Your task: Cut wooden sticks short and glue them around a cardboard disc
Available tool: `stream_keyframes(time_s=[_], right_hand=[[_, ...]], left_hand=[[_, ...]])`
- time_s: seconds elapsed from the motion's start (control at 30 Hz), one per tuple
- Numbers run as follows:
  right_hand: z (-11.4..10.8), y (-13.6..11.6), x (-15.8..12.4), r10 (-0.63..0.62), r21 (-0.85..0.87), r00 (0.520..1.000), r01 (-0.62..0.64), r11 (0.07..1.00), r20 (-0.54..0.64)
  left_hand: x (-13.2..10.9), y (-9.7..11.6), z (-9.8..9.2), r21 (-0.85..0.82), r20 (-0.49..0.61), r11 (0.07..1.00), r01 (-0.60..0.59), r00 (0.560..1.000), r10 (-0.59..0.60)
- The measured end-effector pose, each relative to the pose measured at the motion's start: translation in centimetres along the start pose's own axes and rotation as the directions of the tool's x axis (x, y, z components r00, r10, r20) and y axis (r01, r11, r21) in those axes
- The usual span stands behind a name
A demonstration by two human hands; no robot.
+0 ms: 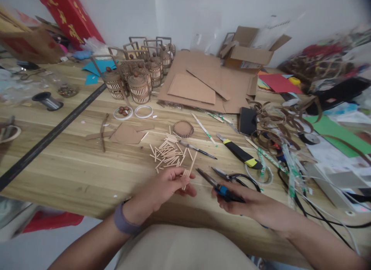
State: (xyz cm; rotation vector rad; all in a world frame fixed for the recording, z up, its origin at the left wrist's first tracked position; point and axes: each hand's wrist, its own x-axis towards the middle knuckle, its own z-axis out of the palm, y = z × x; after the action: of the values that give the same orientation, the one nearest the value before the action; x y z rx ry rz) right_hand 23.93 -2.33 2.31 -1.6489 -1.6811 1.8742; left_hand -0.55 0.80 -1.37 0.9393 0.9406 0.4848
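My left hand (166, 187) is closed in a pinch on a few thin wooden sticks (187, 173), low over the wooden table (87, 165). Just beyond it lies a loose pile of similar short sticks (168, 152). My right hand (243, 202) is wrapped round the blue handles of pliers (216, 183), whose dark jaws point left toward the held sticks. Black scissors (234, 177) lie right behind the pliers.
A yellow-and-black utility knife (239, 153), a thin pen tool (197, 148) and a round cardboard disc (183, 128) lie past the sticks. Several small striped lantern baskets (139, 84) stand at the back by cardboard sheets (199, 84) and a box (246, 49). Cardboard strips (278, 123) clutter the right.
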Motion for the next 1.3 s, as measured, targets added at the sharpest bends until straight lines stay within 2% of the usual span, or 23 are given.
stream_keyframes(time_s=[0.17, 0.37, 0.6, 0.83, 0.93, 1.03, 1.17, 1.3], right_hand=[[0.7, -0.7, 1.0, -0.010, 0.123, 0.995, -0.003, 0.992, 0.103], [1.1, -1.8, 2.0, 0.022, 0.183, 0.995, -0.040, 0.982, 0.102], [1.2, -2.1, 2.2, 0.021, 0.212, 0.993, -0.046, 0.976, 0.119], [1.5, -1.3, 2.5, 0.022, 0.184, 0.993, -0.043, 0.982, 0.113], [1.7, -1.0, 2.8, -0.022, 0.126, 0.995, 0.010, 0.992, 0.095], [2.0, -0.9, 3.0, -0.067, 0.035, 0.997, 0.066, 0.997, 0.046], [2.4, -0.8, 3.2, -0.069, -0.046, 0.997, 0.069, 0.997, -0.017], [2.2, -1.0, 3.1, -0.084, 0.057, 0.996, 0.083, 0.995, 0.024]], left_hand=[[0.2, -0.3, 0.6, -0.004, 0.076, 0.999, 0.035, 0.996, -0.034], [0.2, -0.5, 1.0, -0.027, 0.101, 0.999, 0.039, 0.994, -0.036], [0.3, -0.6, 1.0, -0.019, 0.131, 1.000, 0.021, 0.991, -0.018], [0.6, -1.0, 1.1, -0.014, 0.143, 1.000, 0.016, 0.990, -0.013], [0.5, -0.9, 1.1, -0.017, 0.138, 1.000, 0.011, 0.990, -0.009], [0.3, -0.7, 1.2, -0.001, 0.135, 1.000, -0.012, 0.991, 0.012], [0.2, -0.6, 1.3, 0.058, 0.129, 0.998, -0.031, 0.991, 0.023], [0.1, -0.3, 1.3, 0.125, 0.093, 0.990, -0.067, 0.994, 0.055]])
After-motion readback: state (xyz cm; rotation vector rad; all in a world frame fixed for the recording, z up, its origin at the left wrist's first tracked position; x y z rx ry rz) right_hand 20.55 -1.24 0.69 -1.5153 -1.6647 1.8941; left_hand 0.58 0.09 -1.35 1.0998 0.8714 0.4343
